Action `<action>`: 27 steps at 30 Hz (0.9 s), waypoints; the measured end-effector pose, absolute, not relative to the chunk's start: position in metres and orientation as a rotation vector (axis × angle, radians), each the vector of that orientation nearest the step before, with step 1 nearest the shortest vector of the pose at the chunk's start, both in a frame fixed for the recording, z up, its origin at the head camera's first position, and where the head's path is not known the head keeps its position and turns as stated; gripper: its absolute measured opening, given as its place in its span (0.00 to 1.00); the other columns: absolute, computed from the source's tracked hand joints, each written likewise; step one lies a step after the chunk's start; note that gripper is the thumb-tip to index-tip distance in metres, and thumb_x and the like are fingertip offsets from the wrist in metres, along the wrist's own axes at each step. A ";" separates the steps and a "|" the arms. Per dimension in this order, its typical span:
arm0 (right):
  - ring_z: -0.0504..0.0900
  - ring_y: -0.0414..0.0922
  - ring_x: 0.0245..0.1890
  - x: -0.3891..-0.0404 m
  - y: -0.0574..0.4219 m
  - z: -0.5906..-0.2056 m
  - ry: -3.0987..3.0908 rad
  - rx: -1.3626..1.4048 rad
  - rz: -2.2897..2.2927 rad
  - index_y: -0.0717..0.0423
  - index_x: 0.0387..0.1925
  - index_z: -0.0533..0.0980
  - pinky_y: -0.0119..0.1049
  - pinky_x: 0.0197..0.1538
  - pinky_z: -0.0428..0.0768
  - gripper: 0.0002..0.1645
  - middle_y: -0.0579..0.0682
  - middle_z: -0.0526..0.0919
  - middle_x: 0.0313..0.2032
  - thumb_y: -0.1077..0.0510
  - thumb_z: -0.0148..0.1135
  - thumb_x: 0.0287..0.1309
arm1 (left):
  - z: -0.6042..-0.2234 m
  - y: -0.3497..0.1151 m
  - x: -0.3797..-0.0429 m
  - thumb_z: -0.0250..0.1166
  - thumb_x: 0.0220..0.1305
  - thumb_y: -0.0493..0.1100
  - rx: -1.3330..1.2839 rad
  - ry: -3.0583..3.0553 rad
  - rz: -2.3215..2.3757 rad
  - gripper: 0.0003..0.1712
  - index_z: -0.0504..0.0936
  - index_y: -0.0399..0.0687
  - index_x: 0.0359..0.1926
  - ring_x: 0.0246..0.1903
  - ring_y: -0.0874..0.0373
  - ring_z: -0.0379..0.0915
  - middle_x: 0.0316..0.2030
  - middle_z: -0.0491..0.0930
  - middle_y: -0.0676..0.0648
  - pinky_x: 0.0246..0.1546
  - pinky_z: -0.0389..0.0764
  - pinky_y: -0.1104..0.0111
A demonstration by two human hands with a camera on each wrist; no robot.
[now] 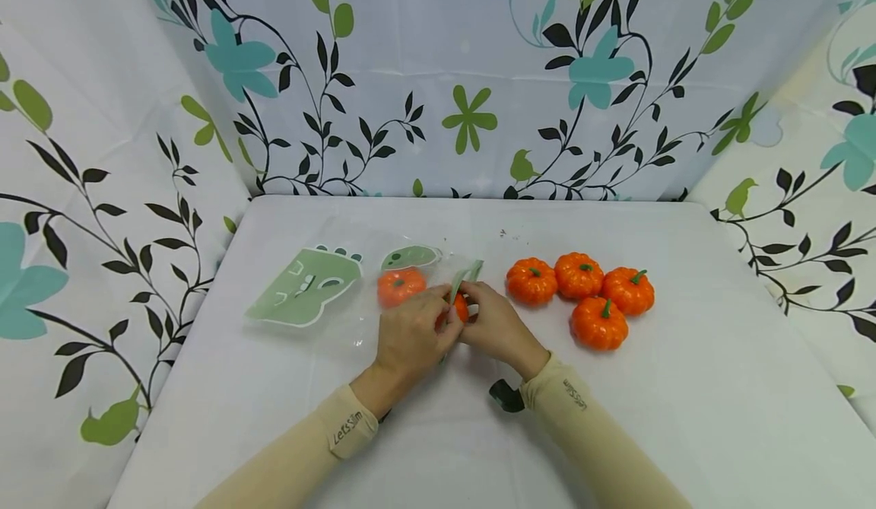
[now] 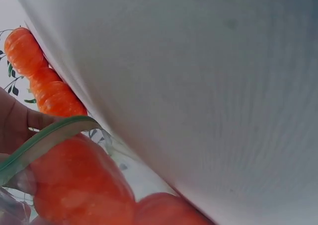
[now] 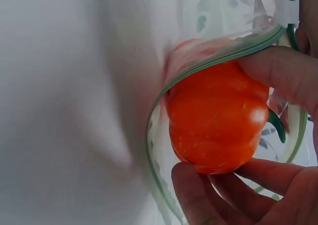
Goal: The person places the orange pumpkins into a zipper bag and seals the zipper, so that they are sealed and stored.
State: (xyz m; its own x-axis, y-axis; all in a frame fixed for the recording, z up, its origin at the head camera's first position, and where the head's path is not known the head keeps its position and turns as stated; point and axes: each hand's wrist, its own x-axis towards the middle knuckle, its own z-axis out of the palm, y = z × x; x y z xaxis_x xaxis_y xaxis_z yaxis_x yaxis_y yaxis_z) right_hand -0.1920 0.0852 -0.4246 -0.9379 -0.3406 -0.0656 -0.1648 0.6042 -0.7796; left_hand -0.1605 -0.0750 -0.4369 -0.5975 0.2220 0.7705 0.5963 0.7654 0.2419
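Observation:
A clear zip bag [image 1: 356,341] with a green zip edge [image 3: 228,51] and a white slider [image 3: 286,10] lies with its mouth toward the right. My left hand [image 1: 411,334] pinches the bag's rim. At the mouth, my right hand [image 1: 503,330] grips a small orange pumpkin [image 3: 218,120], thumb above and fingers below it, with the green zip edge curving around it. Another pumpkin [image 1: 400,287] shows through the plastic inside the bag. In the head view, the hands mostly hide the held pumpkin.
Several orange pumpkins [image 1: 599,324] with green stems sit grouped to the right of my hands. Green cartoon shapes [image 1: 308,288] show at the left. A small dark object [image 1: 506,396] is by the right wrist. Patterned curtains [image 1: 411,75] enclose the white table [image 1: 684,418].

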 end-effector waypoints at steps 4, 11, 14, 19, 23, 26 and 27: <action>0.84 0.52 0.49 -0.193 0.080 -0.424 2.553 -0.424 -1.299 0.55 0.58 0.78 0.44 0.49 0.85 0.29 0.54 0.82 0.54 0.61 0.74 0.51 | -0.437 -0.075 -0.160 0.69 0.50 0.36 -0.618 -2.192 -0.621 0.04 0.81 0.43 0.24 0.35 0.52 0.87 0.41 0.88 0.43 0.26 0.85 0.64; 0.84 0.54 0.52 -0.194 0.075 -0.427 2.474 -0.437 -1.359 0.57 0.57 0.79 0.42 0.50 0.84 0.29 0.57 0.82 0.56 0.66 0.72 0.51 | -0.437 -0.077 -0.159 0.67 0.53 0.37 -0.614 -2.180 -0.611 0.05 0.81 0.43 0.23 0.37 0.52 0.87 0.43 0.88 0.43 0.26 0.86 0.63; 0.83 0.54 0.54 -0.194 0.076 -0.428 2.445 -0.454 -1.395 0.60 0.57 0.78 0.43 0.52 0.83 0.29 0.58 0.81 0.57 0.67 0.71 0.50 | -0.437 -0.077 -0.159 0.67 0.53 0.37 -0.612 -2.178 -0.614 0.05 0.81 0.43 0.23 0.37 0.52 0.87 0.42 0.88 0.43 0.27 0.86 0.62; 0.79 0.54 0.60 -0.195 0.079 -0.433 2.395 -0.529 -1.465 0.62 0.57 0.77 0.43 0.59 0.79 0.28 0.57 0.80 0.59 0.69 0.68 0.52 | -0.437 -0.077 -0.158 0.66 0.53 0.37 -0.611 -2.178 -0.627 0.05 0.81 0.43 0.23 0.38 0.52 0.87 0.43 0.88 0.44 0.29 0.86 0.62; 0.75 0.54 0.64 -0.195 0.084 -0.435 2.304 -0.594 -1.527 0.63 0.60 0.74 0.45 0.63 0.75 0.28 0.57 0.78 0.62 0.69 0.65 0.56 | -0.437 -0.077 -0.157 0.66 0.53 0.37 -0.612 -2.174 -0.638 0.05 0.81 0.43 0.23 0.39 0.52 0.87 0.43 0.88 0.44 0.29 0.86 0.62; 0.73 0.53 0.66 -0.195 0.089 -0.436 2.235 -0.598 -1.558 0.64 0.66 0.70 0.45 0.65 0.73 0.32 0.58 0.74 0.66 0.68 0.63 0.59 | -0.438 -0.076 -0.157 0.66 0.53 0.37 -0.604 -2.173 -0.636 0.04 0.82 0.44 0.23 0.38 0.53 0.87 0.42 0.88 0.44 0.29 0.86 0.63; 0.73 0.53 0.67 -0.195 0.091 -0.436 2.219 -0.594 -1.569 0.65 0.67 0.69 0.46 0.65 0.72 0.33 0.59 0.73 0.66 0.67 0.63 0.60 | -0.438 -0.076 -0.157 0.67 0.52 0.37 -0.600 -2.173 -0.634 0.03 0.82 0.44 0.24 0.38 0.53 0.87 0.42 0.88 0.44 0.29 0.86 0.63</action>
State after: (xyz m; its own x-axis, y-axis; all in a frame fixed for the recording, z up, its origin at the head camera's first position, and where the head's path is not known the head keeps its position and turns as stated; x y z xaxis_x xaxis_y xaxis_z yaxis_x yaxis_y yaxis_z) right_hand -0.1954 0.0914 -0.4359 -0.8477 -0.5284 -0.0478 -0.1311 0.2960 -0.9462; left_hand -0.1573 -0.0762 -0.4376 -0.5855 0.2097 0.7831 0.5977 0.7642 0.2422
